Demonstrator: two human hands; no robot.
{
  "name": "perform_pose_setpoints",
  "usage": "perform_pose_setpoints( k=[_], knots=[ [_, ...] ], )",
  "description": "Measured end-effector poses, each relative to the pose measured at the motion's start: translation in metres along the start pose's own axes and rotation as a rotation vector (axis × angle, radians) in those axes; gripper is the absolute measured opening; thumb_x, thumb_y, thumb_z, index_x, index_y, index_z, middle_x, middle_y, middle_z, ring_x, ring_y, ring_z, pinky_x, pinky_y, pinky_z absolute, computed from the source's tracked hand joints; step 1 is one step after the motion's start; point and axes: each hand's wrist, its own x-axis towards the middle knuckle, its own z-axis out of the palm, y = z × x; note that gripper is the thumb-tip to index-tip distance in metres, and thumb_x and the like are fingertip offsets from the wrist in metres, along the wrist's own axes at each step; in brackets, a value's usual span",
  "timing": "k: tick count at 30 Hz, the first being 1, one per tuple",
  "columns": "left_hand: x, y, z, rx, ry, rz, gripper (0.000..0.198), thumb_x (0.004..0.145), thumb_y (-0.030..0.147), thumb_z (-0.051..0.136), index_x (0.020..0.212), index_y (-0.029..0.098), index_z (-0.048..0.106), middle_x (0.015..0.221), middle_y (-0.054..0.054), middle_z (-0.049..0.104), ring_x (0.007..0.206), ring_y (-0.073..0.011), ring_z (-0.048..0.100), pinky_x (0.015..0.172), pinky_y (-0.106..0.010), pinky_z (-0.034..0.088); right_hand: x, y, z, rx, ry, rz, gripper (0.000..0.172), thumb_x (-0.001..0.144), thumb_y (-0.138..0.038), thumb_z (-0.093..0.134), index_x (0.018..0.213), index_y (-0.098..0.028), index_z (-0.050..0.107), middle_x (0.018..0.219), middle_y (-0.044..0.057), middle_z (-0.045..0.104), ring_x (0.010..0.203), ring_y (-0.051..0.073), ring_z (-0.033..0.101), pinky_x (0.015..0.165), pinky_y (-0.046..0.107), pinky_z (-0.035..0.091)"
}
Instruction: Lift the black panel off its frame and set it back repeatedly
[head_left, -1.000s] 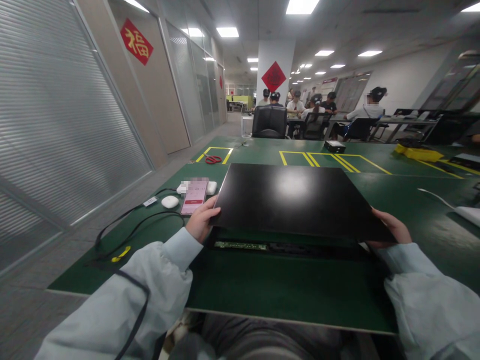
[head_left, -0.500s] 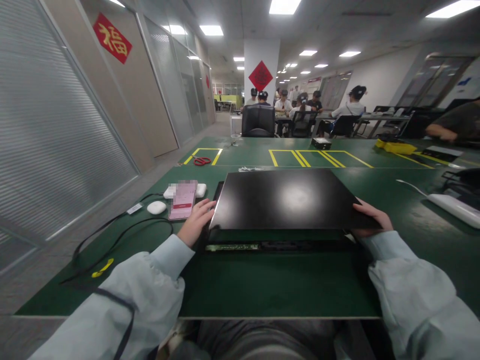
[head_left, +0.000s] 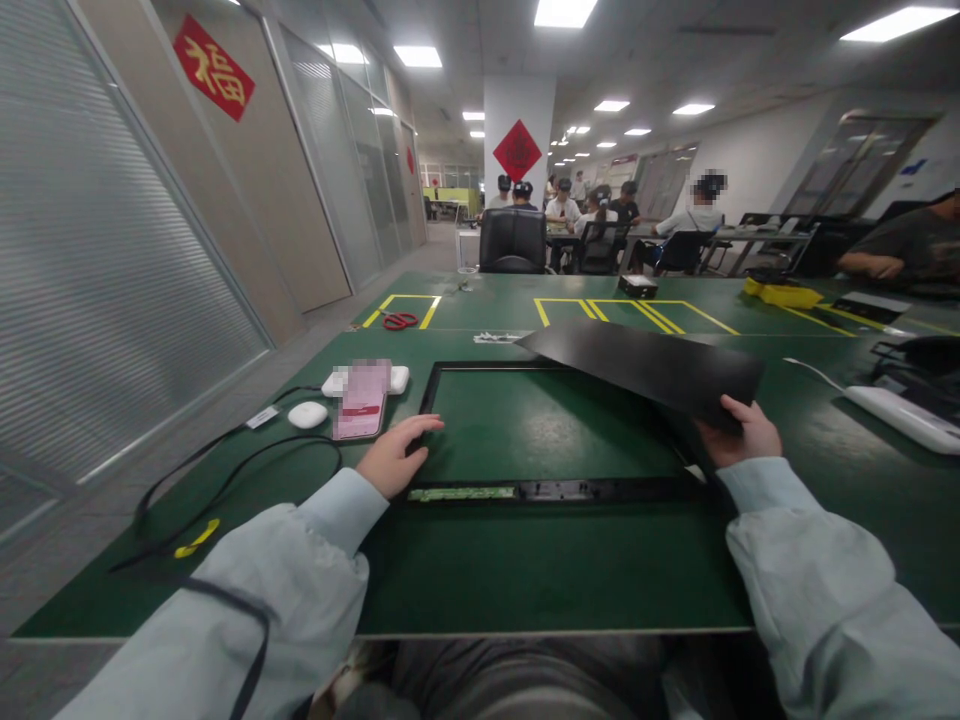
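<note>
A thin black rectangular panel (head_left: pixel 645 362) tilts above the table, its right end gripped by my right hand (head_left: pixel 742 435). Beneath it lies a thin black rectangular frame (head_left: pixel 600 490) flat on the green table. Along the frame's near side runs a green circuit strip (head_left: pixel 461 493). My left hand (head_left: pixel 397 455) rests by the frame's left side with its fingers stretched out and nothing in them. The panel hides the frame's far right corner and part of its right side.
To the left lie a phone (head_left: pixel 363 400), a white rounded case (head_left: pixel 307 415) and a black cable (head_left: pixel 247 450). Red scissors (head_left: pixel 400 320) lie farther back. A white power strip (head_left: pixel 904 418) and a yellow tray (head_left: pixel 782 293) are on the right. People sit at tables beyond.
My left hand has let go of the panel. The panel has swung right and tilted in my right hand, uncovering most of the frame.
</note>
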Motion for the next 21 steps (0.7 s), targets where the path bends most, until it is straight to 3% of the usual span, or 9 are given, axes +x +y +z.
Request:
perform_pose_setpoints(
  k=[5, 10, 13, 16, 21],
  knots=[
    [0.001, -0.003, 0.001, 0.033, -0.020, 0.008, 0.056, 0.084, 0.013, 0.057, 0.133, 0.020, 0.084, 0.154, -0.013, 0.080, 0.148, -0.0349, 0.072, 0.134, -0.060, 0.050, 0.004, 0.008, 0.000, 0.036, 0.135, -0.025, 0.055, 0.093, 0.006, 0.054, 0.126, -0.038, 0.065, 0.104, -0.012, 0.078, 0.077, 0.009, 0.077, 0.068, 0.025, 0.072],
    [0.001, -0.001, 0.001, 0.063, -0.024, 0.018, 0.051, 0.084, 0.014, 0.059, 0.128, 0.020, 0.086, 0.148, -0.015, 0.082, 0.142, -0.0359, 0.075, 0.130, -0.060, 0.054, 0.013, 0.009, -0.005, 0.091, 0.216, -0.046, 0.064, 0.100, 0.006, 0.053, 0.140, -0.044, 0.056, 0.117, -0.010, 0.078, 0.077, 0.008, 0.077, 0.068, 0.024, 0.073],
    [0.001, 0.001, 0.001, 0.076, -0.034, 0.019, 0.045, 0.087, 0.018, 0.061, 0.125, 0.020, 0.086, 0.145, -0.017, 0.082, 0.139, -0.0370, 0.077, 0.128, -0.060, 0.056, 0.020, 0.009, -0.008, 0.086, 0.256, -0.011, 0.059, 0.107, 0.002, 0.051, 0.145, -0.043, 0.053, 0.121, -0.008, 0.078, 0.075, 0.009, 0.076, 0.065, 0.025, 0.073],
    [0.002, 0.003, 0.001, 0.076, -0.039, 0.024, 0.041, 0.089, 0.023, 0.062, 0.122, 0.021, 0.085, 0.144, -0.016, 0.082, 0.137, -0.0364, 0.077, 0.127, -0.058, 0.057, 0.026, 0.011, -0.011, 0.057, 0.247, 0.019, 0.046, 0.109, -0.001, 0.049, 0.137, -0.035, 0.060, 0.116, -0.006, 0.080, 0.073, 0.010, 0.075, 0.062, 0.025, 0.072],
    [0.001, 0.004, 0.001, 0.055, -0.027, 0.033, 0.036, 0.089, 0.030, 0.065, 0.118, 0.023, 0.085, 0.141, -0.015, 0.083, 0.135, -0.0362, 0.078, 0.126, -0.057, 0.058, 0.039, 0.018, -0.022, 0.009, 0.196, 0.092, 0.025, 0.102, -0.004, 0.052, 0.106, -0.024, 0.066, 0.090, -0.002, 0.077, 0.071, 0.014, 0.075, 0.059, 0.026, 0.071]
  ],
)
